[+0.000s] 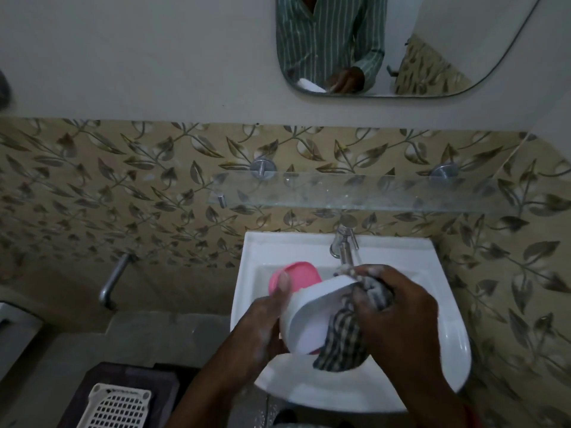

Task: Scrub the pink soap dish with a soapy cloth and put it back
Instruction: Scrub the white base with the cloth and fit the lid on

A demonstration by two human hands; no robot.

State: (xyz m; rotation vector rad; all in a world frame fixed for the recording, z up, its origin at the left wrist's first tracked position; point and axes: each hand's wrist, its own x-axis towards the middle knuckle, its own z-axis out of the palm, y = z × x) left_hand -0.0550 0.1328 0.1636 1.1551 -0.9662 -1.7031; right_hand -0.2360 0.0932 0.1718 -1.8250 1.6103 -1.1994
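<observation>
Over the white sink (445,350) my left hand (262,329) grips the soap dish, a white tray part (312,316) tilted on edge with its pink part (296,274) showing behind it. My thumb lies along the pink rim. My right hand (398,307), flecked with suds, holds a dark checked cloth (343,341) bunched against the inner face of the white part. The cloth's loose end hangs down into the basin. Both hands are directly below the tap.
A chrome tap (344,245) stands at the back of the sink. Above it a glass shelf (355,193) spans the leaf-patterned tiles. A mirror (386,41) hangs higher. A metal pipe (112,282) juts from the wall at left, and a white grid basket (114,406) sits at bottom left.
</observation>
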